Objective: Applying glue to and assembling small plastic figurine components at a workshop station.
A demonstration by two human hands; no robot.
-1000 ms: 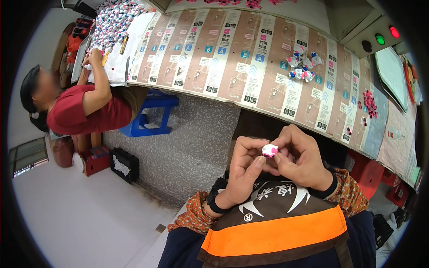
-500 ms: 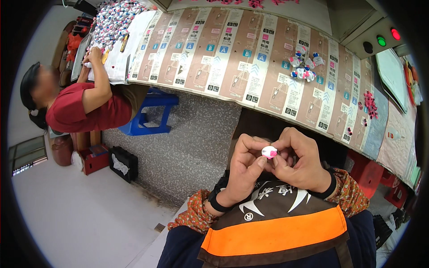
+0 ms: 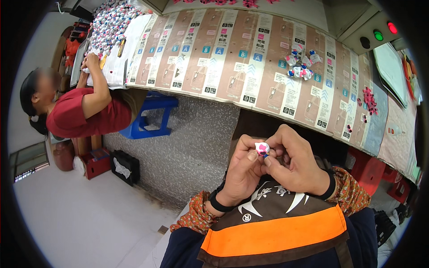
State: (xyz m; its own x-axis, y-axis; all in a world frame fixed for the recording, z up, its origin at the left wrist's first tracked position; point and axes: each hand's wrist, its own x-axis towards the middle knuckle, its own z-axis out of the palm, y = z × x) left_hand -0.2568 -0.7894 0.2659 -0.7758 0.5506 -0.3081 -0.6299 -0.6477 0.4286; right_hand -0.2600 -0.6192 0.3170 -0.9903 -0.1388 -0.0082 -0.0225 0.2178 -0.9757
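The left hand and right hand meet over the lap, just off the near edge of the counter, toward its right half. Between them is a small white figurine with a pink patch on top and a bit of blue low on its side. The left thumb and fingers have it in a narrow pinch; the right thumb and forefinger close in from the other side, also narrow and touching it. Fingertips cover the underside, so I can't tell whether the blue bit is fixed or only being held there.

This one looks partly through its handling, since it is colored yet both hands are busy on it. A small cluster of similar figurines sits on the right half of the counter, between the near and far edges; these may be finished or waiting. Loose pink pieces lie toward the right end, a few nearer the near edge, so plenty seems left. At the far left end, a co-worker sits by a large heap of similar small pieces.
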